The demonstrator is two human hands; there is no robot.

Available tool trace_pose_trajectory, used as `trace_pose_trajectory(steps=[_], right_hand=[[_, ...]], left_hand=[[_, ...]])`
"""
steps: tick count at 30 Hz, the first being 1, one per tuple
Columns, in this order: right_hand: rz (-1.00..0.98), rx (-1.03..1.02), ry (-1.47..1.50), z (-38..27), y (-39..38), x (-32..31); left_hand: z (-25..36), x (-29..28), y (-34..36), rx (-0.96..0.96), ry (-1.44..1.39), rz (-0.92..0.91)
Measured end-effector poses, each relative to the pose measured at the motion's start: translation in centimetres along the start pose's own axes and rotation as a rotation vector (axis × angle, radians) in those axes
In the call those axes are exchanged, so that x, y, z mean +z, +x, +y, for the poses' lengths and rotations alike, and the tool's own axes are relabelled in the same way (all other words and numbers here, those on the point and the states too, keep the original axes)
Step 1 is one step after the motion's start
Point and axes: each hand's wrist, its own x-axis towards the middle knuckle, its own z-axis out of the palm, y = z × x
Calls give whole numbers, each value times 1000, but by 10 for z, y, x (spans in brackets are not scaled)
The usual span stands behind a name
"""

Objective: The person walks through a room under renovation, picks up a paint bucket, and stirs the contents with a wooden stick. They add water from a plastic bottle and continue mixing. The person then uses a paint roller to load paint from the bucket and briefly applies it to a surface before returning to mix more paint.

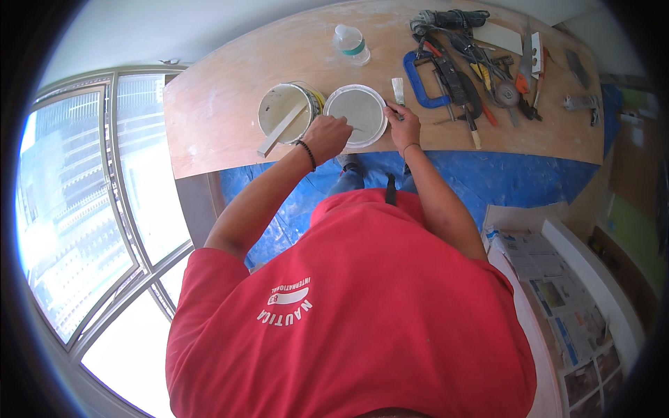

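Observation:
My left hand (330,137), a dark beaded band at its wrist, is closed at the near left edge of a round white-rimmed lid or tub (355,104) with a grey inside. A thin tip shows past its fingers; what it grips is too small to make out. My right hand (405,129) is closed round the handle of a putty knife (398,90), its blade pointing away from me. That hand is beside the round rim's right edge. Left of it stands a bucket (268,115) of pale paste, with a flat pale strip (282,129) laid slanting across its mouth.
A clear plastic bottle (352,46) stands farther back on the wooden table (230,76). To the right lie a blue clamp (416,80), an angle grinder (456,19), cables and several hand tools. Blue sheeting (460,181) covers the floor; windows (77,195) are at left.

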Motion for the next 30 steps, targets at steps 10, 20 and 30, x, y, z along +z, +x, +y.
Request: trace_pose_trajectory(steps=[10, 20, 30], right_hand=[[-24, 18, 2, -3, 2, -1], [-12, 16, 0, -3, -2, -1], [-26, 37, -24, -7, -1, -3]], left_hand=[[-13, 1, 11, 162, 88, 99], [-1, 4, 4, 175, 96, 167], [-6, -9, 5, 40, 53, 81]])
